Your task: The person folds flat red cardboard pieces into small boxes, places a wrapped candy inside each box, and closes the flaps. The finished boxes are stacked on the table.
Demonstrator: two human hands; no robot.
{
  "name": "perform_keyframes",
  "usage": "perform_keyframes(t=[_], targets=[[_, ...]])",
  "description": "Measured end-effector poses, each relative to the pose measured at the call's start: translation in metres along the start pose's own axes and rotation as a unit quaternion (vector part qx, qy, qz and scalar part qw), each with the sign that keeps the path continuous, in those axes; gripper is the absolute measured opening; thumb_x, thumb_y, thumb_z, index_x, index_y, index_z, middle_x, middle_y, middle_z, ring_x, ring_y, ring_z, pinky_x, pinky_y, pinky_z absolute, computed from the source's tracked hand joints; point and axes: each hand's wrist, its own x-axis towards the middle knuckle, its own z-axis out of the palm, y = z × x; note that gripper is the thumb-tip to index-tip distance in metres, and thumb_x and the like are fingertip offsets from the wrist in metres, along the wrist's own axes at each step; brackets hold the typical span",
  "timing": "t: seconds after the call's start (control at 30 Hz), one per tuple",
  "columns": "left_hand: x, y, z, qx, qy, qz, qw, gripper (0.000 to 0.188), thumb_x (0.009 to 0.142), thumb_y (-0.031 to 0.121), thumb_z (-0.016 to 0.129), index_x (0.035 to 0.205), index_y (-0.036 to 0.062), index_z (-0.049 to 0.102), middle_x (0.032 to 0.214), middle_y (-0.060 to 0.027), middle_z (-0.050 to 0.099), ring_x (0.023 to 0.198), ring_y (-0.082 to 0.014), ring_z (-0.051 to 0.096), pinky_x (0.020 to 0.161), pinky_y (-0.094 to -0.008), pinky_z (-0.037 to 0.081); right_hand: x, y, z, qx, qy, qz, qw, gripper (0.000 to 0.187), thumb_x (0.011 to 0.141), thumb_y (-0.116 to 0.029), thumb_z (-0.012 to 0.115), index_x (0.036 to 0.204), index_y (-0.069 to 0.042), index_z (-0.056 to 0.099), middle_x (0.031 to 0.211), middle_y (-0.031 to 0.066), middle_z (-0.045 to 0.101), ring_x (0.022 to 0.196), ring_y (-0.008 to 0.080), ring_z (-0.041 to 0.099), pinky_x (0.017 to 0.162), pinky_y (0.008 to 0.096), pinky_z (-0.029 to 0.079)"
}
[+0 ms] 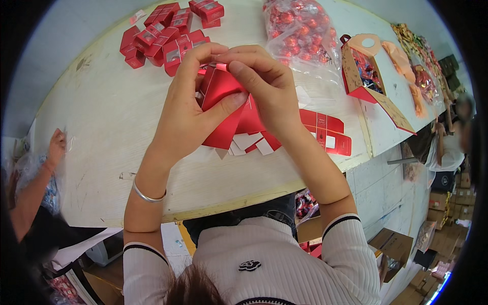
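A red cardboard box [220,87] stands tilted between my two hands over the table. My left hand [184,109] wraps its left side, with the thumb across the red face and the fingers over the top. At the upper edge my right hand [274,90] pinches with bent fingers, the fingertips meeting those of my left. What lies under the fingertips is hidden. Below and right of the box are flat red carton blanks [325,127] and small white paper pieces [244,143].
Several red boxes [165,35] are piled at the far left. A clear bag of red-wrapped balls [300,33] sits at the back. Further right stands an opened gift box [363,71]. Another person's hand [57,147] is at the left table edge; a person [450,145] is at far right.
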Motion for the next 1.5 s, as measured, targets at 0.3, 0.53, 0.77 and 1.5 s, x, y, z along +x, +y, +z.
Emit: perform_keyframes(t=[0.3, 0.53, 0.77, 1.5], targets=[[0.003, -0.001, 0.002, -0.136, 0.093, -0.006, 0.986, 0.037, 0.076, 0.002, 0.066, 0.105, 0.0039, 0.043, 0.103, -0.0067, 0.049, 0.083, -0.0116, 0.057, 0.064, -0.0213, 0.051, -0.004, 0.001, 0.014, 0.082, 0.051, -0.019, 0.995, 0.013, 0.085, -0.006, 0.055, 0.097, -0.001, 0.059, 0.094, 0.0051, 0.056, 0.086, 0.0097, 0.051, 0.068, 0.0227, 0.045], [0.001, 0.005, -0.002, -0.199, 0.065, -0.057, 0.976, 0.033, 0.092, 0.025, 0.043, 0.119, 0.006, 0.041, 0.114, -0.008, 0.047, 0.107, -0.0148, 0.045, 0.091, -0.0285, 0.04, -0.002, -0.006, 0.003, 0.023, 0.096, 0.011, 0.995, 0.011, 0.087, -0.011, 0.053, 0.09, 0.0, 0.056, 0.083, 0.0026, 0.057, 0.07, 0.0065, 0.052, 0.06, 0.0208, 0.043], [-0.025, -0.024, 0.005, -0.564, 0.012, -0.336, 0.755, 0.042, 0.095, 0.027, 0.031, 0.131, 0.006, 0.035, 0.124, -0.0104, 0.045, 0.113, -0.0216, 0.046, 0.094, -0.0375, 0.04, -0.025, -0.008, 0.008, -0.043, 0.131, 0.058, 0.989, 0.013, 0.087, -0.013, 0.053, 0.091, -0.001, 0.057, 0.082, 0.0037, 0.06, 0.073, 0.0112, 0.056, 0.065, 0.0243, 0.044], [-0.026, -0.041, -0.002, -0.735, 0.141, -0.3, 0.591, 0.041, 0.083, 0.04, 0.058, 0.101, 0.0034, 0.057, 0.1, -0.0079, 0.06, 0.08, -0.021, 0.059, 0.075, -0.0329, 0.052, 0.001, 0.029, -0.114, -0.641, -0.018, 0.138, 0.755, 0.051, 0.078, -0.027, 0.055, 0.125, -0.015, 0.039, 0.098, 0.0165, 0.06, 0.088, 0.0308, 0.059, 0.076, 0.0393, 0.045]])
